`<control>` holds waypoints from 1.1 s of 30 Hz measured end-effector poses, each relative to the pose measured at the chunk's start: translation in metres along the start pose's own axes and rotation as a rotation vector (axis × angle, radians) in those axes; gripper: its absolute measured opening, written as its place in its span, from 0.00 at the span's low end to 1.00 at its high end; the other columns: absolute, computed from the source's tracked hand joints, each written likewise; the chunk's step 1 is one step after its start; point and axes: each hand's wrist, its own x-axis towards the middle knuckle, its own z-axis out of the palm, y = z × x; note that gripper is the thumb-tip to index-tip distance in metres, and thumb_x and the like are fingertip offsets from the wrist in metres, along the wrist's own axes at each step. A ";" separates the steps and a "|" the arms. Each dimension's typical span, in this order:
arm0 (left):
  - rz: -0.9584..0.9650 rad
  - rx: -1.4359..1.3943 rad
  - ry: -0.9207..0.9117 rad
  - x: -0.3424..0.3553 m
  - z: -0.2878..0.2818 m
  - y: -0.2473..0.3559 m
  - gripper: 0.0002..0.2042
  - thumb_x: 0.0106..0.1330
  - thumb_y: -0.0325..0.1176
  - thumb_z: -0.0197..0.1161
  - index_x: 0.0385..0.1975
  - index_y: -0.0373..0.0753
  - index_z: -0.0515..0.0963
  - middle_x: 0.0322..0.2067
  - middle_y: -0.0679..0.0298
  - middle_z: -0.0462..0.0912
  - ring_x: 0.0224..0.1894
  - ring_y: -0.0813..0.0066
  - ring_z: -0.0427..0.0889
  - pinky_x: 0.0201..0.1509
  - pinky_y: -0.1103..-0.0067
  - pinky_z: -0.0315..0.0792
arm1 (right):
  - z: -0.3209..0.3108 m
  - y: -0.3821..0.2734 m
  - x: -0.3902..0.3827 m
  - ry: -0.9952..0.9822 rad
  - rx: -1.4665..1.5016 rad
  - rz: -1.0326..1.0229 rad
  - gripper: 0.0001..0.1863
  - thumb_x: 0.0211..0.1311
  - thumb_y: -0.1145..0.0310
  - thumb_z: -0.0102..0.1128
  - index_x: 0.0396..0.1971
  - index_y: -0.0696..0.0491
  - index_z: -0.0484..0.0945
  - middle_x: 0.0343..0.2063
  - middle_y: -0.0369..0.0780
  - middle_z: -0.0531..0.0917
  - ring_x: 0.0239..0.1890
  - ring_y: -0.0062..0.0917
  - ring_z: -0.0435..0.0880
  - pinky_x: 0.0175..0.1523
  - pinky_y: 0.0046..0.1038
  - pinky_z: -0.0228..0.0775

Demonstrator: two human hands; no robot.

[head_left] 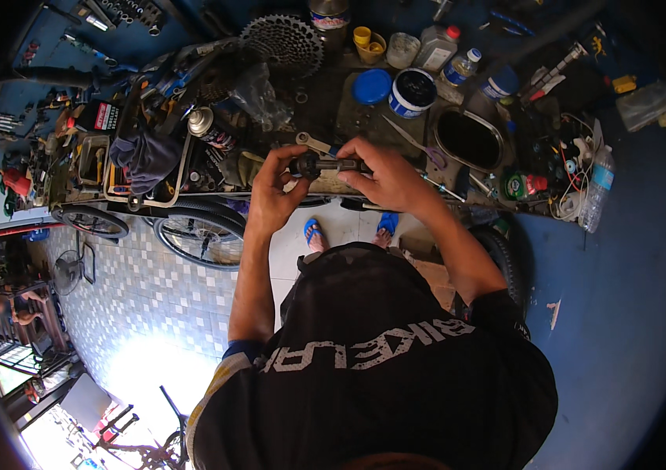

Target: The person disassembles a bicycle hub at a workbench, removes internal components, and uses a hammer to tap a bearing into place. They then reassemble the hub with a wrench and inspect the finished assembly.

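Left grip [272,193] and right grip [386,177] hold a dark metal part [328,165].

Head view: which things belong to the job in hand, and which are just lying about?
Job in hand:
Dark metal part with a shaft, held between the left hand and right hand
Possibly the ring-ended tool just beyond them

Lying about:
Purple-handled scissors
Blue lid
Spray can
Large toothed sprocket
Dark cloth
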 end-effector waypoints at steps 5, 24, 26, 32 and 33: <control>0.060 -0.024 0.001 0.003 -0.005 0.015 0.27 0.64 0.11 0.67 0.64 0.32 0.73 0.59 0.57 0.81 0.59 0.71 0.82 0.60 0.77 0.79 | 0.002 -0.003 0.005 0.053 -0.115 -0.042 0.18 0.73 0.58 0.65 0.54 0.53 0.77 0.45 0.49 0.87 0.45 0.49 0.86 0.47 0.43 0.76; 0.483 0.100 0.053 0.007 0.027 0.079 0.17 0.73 0.33 0.70 0.54 0.35 0.73 0.50 0.55 0.80 0.53 0.67 0.80 0.61 0.72 0.73 | 0.067 0.013 0.009 0.098 0.909 -0.025 0.21 0.83 0.53 0.53 0.62 0.53 0.73 0.35 0.31 0.76 0.33 0.13 0.71 0.38 0.21 0.67; 0.518 0.184 0.093 0.009 0.026 0.081 0.18 0.67 0.32 0.75 0.52 0.35 0.77 0.49 0.56 0.81 0.53 0.64 0.80 0.60 0.72 0.73 | 0.068 0.016 0.008 0.141 0.941 0.011 0.22 0.84 0.51 0.51 0.64 0.52 0.71 0.35 0.31 0.76 0.31 0.13 0.69 0.35 0.21 0.65; 0.462 0.168 0.115 0.010 0.017 0.079 0.17 0.70 0.33 0.73 0.53 0.33 0.77 0.50 0.57 0.82 0.54 0.69 0.80 0.62 0.74 0.72 | 0.063 0.017 0.003 0.129 0.983 0.011 0.20 0.84 0.54 0.52 0.63 0.52 0.72 0.34 0.31 0.75 0.31 0.13 0.69 0.35 0.21 0.64; 0.411 0.088 0.115 0.008 0.018 0.079 0.17 0.71 0.33 0.73 0.53 0.33 0.77 0.50 0.58 0.82 0.54 0.70 0.80 0.62 0.74 0.72 | 0.063 0.017 0.003 0.143 0.978 0.008 0.20 0.84 0.54 0.52 0.62 0.53 0.72 0.34 0.31 0.75 0.30 0.12 0.69 0.35 0.20 0.63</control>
